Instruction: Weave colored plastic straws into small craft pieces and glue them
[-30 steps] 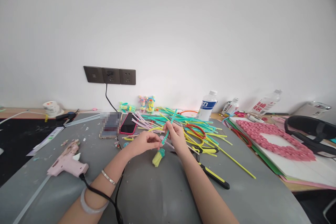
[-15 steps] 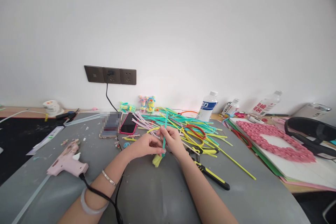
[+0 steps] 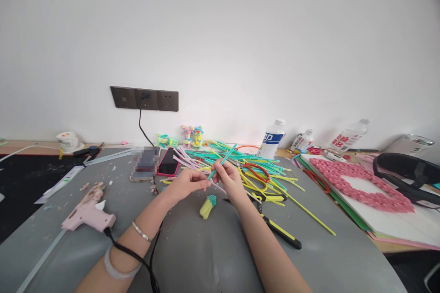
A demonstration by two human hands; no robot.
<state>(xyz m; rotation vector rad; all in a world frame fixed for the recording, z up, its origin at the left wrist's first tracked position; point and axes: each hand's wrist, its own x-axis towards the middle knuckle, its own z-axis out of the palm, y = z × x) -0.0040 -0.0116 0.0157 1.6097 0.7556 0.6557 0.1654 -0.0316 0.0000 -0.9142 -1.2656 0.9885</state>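
A teal pipe cleaner [image 3: 223,161] slants up to the right between my hands. My right hand [image 3: 229,181] pinches it along its middle, with a short lilac stem [image 3: 217,187] showing just below those fingers. At its lower end, my left hand [image 3: 188,185] has thumb and forefinger closed together on the tip. Below the hands, a small bundle of bent yellow pipe cleaners with a teal top [image 3: 207,207] lies untouched on the grey mat [image 3: 192,256].
Loose pipe cleaners [image 3: 254,165] are heaped behind my hands, with black-and-yellow pliers [image 3: 280,231] to the right. A pink glue gun [image 3: 90,210] lies left, its cord crossing my left forearm. Phones [image 3: 169,163], small figures [image 3: 197,136] and a bottle [image 3: 272,139] stand or lie farther back.
Both hands have lifted away from the yellow-and-teal bundle, which now shows whole on the mat. The teal pipe cleaner has tilted from upright to leaning right.
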